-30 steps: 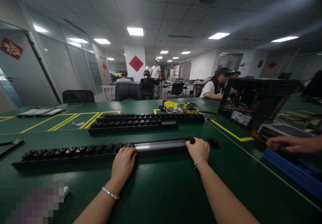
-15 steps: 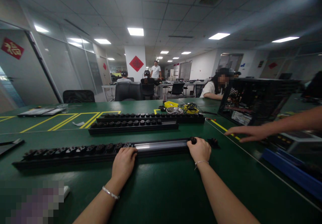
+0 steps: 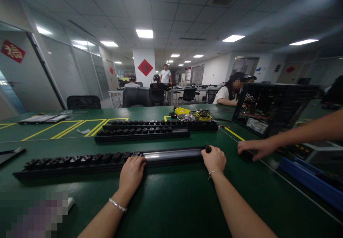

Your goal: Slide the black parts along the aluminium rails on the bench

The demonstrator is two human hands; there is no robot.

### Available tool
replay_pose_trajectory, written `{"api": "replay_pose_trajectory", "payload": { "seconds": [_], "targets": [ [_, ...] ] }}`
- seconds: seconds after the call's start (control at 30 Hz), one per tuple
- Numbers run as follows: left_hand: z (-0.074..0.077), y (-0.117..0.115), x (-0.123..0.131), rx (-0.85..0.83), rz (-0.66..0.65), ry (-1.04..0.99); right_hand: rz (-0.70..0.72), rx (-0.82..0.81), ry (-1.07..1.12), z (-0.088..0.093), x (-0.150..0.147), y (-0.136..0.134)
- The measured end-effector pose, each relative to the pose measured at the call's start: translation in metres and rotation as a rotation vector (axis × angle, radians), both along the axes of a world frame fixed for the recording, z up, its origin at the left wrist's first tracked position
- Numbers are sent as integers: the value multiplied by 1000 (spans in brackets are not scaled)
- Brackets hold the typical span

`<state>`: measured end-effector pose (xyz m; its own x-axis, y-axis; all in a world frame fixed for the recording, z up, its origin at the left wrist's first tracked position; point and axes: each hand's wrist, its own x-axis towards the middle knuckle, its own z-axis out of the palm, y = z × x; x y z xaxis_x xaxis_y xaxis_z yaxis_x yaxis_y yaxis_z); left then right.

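A long black rail (image 3: 171, 154) lies across the green table in front of me, with a row of small black parts (image 3: 85, 159) seated in its left portion. My left hand (image 3: 133, 170) is closed over the near edge of this rail, beside the last part of the row; its fingertips are partly hidden. At the rail's right end, my right hand (image 3: 215, 159) is closed with thumb and fingers on a small black part (image 3: 207, 148), mostly covered by the fingers. Between my hands the rail's bare shiny channel shows.
Two more black rails (image 3: 142, 135) with small parts lie behind. A co-worker's hand (image 3: 253, 148) reaches in from the right, near an open computer case (image 3: 273, 106) and a blue tray (image 3: 308, 184). Yellow bins (image 3: 182, 111) stand at the back.
My right hand has shifted slightly right. The co-worker's hand has lowered and curled its fingers; the dark piece that lay right of my hand no longer shows there. My left hand stays put.
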<state>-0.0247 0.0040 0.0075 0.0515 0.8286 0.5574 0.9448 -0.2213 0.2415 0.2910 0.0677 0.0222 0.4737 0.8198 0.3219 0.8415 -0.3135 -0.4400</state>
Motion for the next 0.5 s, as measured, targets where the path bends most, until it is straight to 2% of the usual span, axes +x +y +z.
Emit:
{"api": "replay_pose_trajectory", "payload": {
  "seconds": [0.5],
  "targets": [
    [-2, 1, -1, -7, -9, -4, -26, 40, 96, -3, 14, 2]
  ]
}}
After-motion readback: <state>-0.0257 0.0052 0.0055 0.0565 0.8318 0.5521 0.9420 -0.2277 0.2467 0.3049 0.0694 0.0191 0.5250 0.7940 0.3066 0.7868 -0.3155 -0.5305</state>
